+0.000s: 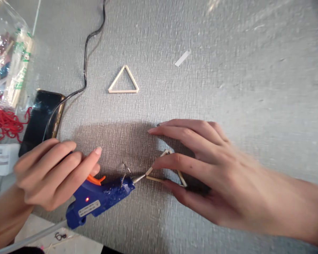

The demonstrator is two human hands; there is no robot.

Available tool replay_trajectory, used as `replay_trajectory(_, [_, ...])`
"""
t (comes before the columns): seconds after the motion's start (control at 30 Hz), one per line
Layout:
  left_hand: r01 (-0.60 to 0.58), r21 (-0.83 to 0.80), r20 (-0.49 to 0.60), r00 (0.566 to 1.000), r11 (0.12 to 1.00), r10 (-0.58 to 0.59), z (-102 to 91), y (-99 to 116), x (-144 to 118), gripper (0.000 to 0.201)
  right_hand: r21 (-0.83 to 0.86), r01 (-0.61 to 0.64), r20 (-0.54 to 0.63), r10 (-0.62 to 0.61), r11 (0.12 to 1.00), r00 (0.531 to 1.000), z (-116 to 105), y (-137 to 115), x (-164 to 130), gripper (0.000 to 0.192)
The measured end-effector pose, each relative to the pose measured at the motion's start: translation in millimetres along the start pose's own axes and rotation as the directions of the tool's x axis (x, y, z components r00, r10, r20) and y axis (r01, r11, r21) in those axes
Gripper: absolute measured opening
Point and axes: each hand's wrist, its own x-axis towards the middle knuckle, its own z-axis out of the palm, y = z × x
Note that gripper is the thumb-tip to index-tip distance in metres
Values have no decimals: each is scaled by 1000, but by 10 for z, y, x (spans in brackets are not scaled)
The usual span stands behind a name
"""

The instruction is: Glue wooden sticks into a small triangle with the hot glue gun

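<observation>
My left hand [55, 173] is wrapped round the handle of a blue hot glue gun [103, 197] with an orange trigger and a lit red light. A glue stick [42, 234] sticks out of its back end. The metal nozzle meets the left corner of a small triangle of wooden sticks [155, 179]. My right hand [201, 165] pinches this triangle between thumb and index finger, hiding part of it; the other fingers stretch out above. Farther up the table lies another wooden stick triangle [123, 91], its three corners joined.
A black cord [85, 56] runs down from the top edge across a phone [41, 116] at the left. Red yarn [6, 121], plastic packets [17, 67] and a white box [4, 158] lie at the left edge. A white strip [182, 58] rests on the grey textured table [241, 88].
</observation>
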Motion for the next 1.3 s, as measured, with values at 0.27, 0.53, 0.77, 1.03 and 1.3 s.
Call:
replay_trajectory(0.27, [-44, -26, -26, 999, 999, 44, 10, -32, -28, 33, 7, -15, 13, 14, 1000, 1000, -13, -3, 5, 19])
replay_trajectory(0.53, [-66, -28, -32, 997, 997, 65, 1, -26, -3, 37, 8, -8, 6, 8, 1000, 1000, -9, -4, 4, 18])
replay_trajectory(0.77, [34, -23, 42, 999, 999, -33, -13, 54, -48, 24, 5, -2, 9, 1, 1000, 1000, -12, -1, -8, 20])
replay_trajectory(1.03, [30, -24, 39, 999, 999, -29, -35, 28, -40, 23, 17, 3, -6, -3, 1000, 1000, -16, 1, 9, 17])
replay_trajectory(1.3, [42, -54, 34, 999, 998, -40, -30, 47, -15, 31, 24, 1, 2, -1, 1000, 1000, -16, -5, 8, 19])
